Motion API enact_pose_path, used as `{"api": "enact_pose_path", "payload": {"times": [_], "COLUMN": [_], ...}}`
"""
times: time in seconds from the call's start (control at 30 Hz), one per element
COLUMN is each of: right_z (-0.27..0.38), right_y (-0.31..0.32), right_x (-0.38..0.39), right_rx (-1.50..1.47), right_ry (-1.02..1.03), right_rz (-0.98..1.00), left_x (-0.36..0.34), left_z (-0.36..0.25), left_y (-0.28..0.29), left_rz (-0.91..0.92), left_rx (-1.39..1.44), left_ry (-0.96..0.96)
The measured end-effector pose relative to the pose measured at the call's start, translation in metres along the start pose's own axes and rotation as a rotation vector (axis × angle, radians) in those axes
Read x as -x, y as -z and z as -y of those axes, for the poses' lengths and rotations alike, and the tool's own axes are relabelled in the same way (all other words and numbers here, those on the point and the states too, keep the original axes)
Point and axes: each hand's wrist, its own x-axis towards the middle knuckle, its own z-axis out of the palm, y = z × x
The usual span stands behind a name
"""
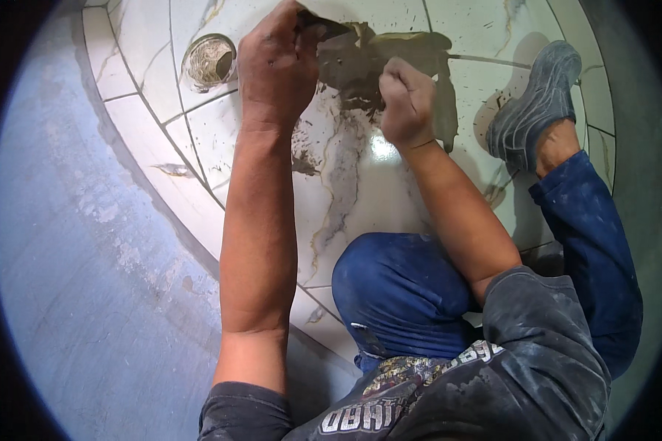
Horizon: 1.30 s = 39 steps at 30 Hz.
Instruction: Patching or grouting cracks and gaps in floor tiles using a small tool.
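My left hand (278, 70) is closed at the top of the view, gripping a thin dark flat piece (326, 26) whose exact kind I cannot make out. Its edge lies at a patch of wet grey-brown paste (353, 66) spread over the white marbled tile (375, 202). To the right, my right hand (407, 104) is curled into a fist just over the lower part of the patch. Whatever that fist may hold is hidden. Smears and specks of paste dot the tile below my left hand.
A round pipe opening (215, 62) sits in the tiles left of my left hand. My foot in a grey shoe (533, 106) rests on the tiles at right, and my bent knee (401, 287) is below the hands. A blue wall (88, 242) fills the left side.
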Motion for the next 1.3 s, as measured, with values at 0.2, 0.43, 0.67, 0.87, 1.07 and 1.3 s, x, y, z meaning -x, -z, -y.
{"api": "enact_pose_path", "payload": {"times": [0.2, 0.43, 0.67, 0.87, 1.07, 1.3], "right_z": [-0.004, 0.004, 0.003, 0.015, -0.007, 0.002], "right_y": [0.0, 0.0, 0.005, 0.001, -0.001, -0.013], "right_x": [-0.003, 0.004, 0.0, -0.005, 0.001, 0.027], "right_rx": [0.113, -0.016, 0.035, -0.014, -0.051, 0.034], "right_ry": [-0.028, -0.031, -0.084, -0.01, -0.034, 0.107], "right_rz": [0.001, 0.022, 0.007, 0.025, 0.02, 0.06], "left_x": [0.002, 0.002, -0.004, -0.006, -0.012, -0.047], "left_z": [-0.002, 0.0, -0.005, -0.005, -0.011, -0.032], "left_y": [0.001, 0.001, 0.004, 0.007, -0.001, -0.046], "left_rz": [0.003, 0.024, -0.002, 0.002, 0.017, 0.402], "left_rx": [-0.001, 0.05, -0.027, -0.02, 0.03, 0.024], "left_ry": [0.017, 0.033, -0.06, -0.047, -0.003, -0.163]}}
